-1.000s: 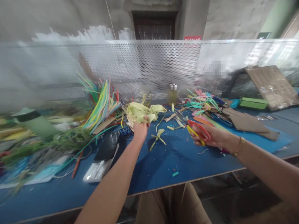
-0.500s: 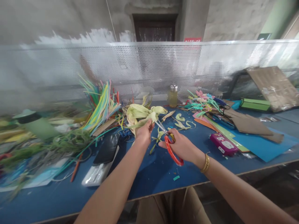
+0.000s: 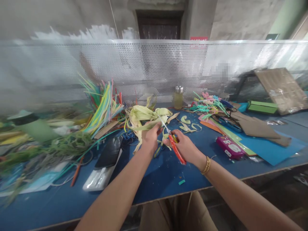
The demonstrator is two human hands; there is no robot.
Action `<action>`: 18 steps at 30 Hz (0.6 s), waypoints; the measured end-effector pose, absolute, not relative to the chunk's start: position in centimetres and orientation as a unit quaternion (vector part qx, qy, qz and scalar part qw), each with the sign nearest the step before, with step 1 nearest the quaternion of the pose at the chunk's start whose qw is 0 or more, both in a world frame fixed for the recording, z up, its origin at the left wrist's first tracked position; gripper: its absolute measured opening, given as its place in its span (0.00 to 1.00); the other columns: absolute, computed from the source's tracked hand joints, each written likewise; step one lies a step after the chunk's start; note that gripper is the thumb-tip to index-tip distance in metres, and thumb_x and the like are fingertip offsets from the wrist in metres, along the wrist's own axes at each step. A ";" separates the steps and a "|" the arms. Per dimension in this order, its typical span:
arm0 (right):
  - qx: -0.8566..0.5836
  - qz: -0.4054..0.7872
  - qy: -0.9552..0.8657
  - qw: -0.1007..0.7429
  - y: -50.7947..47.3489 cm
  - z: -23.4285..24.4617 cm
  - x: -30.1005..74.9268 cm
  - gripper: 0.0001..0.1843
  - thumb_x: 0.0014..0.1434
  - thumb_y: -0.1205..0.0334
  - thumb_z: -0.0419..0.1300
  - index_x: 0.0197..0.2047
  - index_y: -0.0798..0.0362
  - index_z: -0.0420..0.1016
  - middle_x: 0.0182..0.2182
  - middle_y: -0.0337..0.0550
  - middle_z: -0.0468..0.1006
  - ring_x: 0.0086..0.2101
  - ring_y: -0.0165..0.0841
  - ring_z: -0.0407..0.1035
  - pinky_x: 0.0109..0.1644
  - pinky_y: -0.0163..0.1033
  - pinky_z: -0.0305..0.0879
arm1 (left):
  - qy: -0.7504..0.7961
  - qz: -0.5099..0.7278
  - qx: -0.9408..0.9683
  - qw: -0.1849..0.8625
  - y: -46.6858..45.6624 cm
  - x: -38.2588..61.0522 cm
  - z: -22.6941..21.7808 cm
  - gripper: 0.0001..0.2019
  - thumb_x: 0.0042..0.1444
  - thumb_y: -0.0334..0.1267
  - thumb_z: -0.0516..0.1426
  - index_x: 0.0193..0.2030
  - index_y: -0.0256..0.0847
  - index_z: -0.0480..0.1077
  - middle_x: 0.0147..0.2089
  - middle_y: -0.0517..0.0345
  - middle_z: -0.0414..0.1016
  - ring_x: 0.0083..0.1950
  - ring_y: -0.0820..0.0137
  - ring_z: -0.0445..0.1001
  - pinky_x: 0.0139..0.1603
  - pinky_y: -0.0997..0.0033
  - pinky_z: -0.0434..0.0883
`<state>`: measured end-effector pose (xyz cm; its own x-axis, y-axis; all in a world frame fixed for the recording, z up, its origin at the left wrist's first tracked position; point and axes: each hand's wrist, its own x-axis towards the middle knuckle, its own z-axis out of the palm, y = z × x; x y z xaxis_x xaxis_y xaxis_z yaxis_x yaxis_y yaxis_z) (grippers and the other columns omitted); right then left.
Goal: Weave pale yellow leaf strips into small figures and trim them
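My left hand (image 3: 150,138) is closed on a pale green corn husk (image 3: 143,113), a loose bundle of leaves that spreads out past my fingertips. In my right hand (image 3: 186,147) is a pair of red-handled scissors (image 3: 177,150), its blades pointing up and left across a husk leaf close to my left fingers. The two handles lie close together. Cut husk strips (image 3: 188,126) curl on the blue table (image 3: 161,183) just beyond my right hand. Part of the husk is hidden by my left hand.
On the left are a dark phone (image 3: 109,152), a bunch of coloured pipe cleaners (image 3: 103,110) and a green cup (image 3: 36,126). A jar (image 3: 178,98) stands behind the husk. To the right lie a purple case (image 3: 230,147), cardboard (image 3: 258,126) and blue paper (image 3: 276,152).
The scissors' handles have come together and the blades have moved up and left over the leaf. My left hand has shifted slightly lower along the husk.
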<state>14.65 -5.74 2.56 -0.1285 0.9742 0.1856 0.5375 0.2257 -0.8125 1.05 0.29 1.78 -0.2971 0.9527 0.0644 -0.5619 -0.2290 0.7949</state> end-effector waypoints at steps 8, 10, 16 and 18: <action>-0.527 0.362 -0.656 0.402 -5.5 1.7 14.7 0.20 0.52 0.43 0.62 0.39 0.51 0.68 0.22 0.32 0.65 0.21 0.26 0.56 0.24 0.33 0.52 | 0.338 0.731 0.262 0.531 0.1 1.3 2.1 0.19 0.31 0.29 0.71 0.31 0.37 0.71 0.33 0.59 0.76 0.34 0.71 0.75 0.36 0.71 0.75; -0.526 0.367 -0.652 0.406 -5.4 1.5 14.8 0.21 0.52 0.43 0.62 0.39 0.51 0.68 0.21 0.31 0.63 0.20 0.26 0.55 0.23 0.33 0.51 | 0.340 0.731 0.254 0.534 0.2 1.3 2.2 0.19 0.30 0.29 0.71 0.31 0.37 0.71 0.32 0.60 0.76 0.32 0.72 0.75 0.35 0.72 0.75; -0.524 0.366 -0.647 0.415 -5.2 1.4 15.0 0.22 0.50 0.41 0.63 0.37 0.50 0.69 0.20 0.32 0.63 0.20 0.26 0.53 0.22 0.32 0.51 | 0.347 0.728 0.261 0.530 0.7 1.0 2.0 0.18 0.32 0.29 0.71 0.32 0.37 0.73 0.33 0.58 0.78 0.33 0.71 0.77 0.34 0.72 0.75; -0.523 0.372 -0.643 0.418 -5.2 1.1 14.9 0.22 0.50 0.40 0.63 0.37 0.50 0.70 0.20 0.32 0.64 0.20 0.26 0.54 0.21 0.32 0.52 | 0.349 0.729 0.260 0.528 0.7 1.0 2.0 0.19 0.32 0.29 0.71 0.33 0.37 0.73 0.33 0.58 0.77 0.32 0.71 0.76 0.34 0.72 0.74</action>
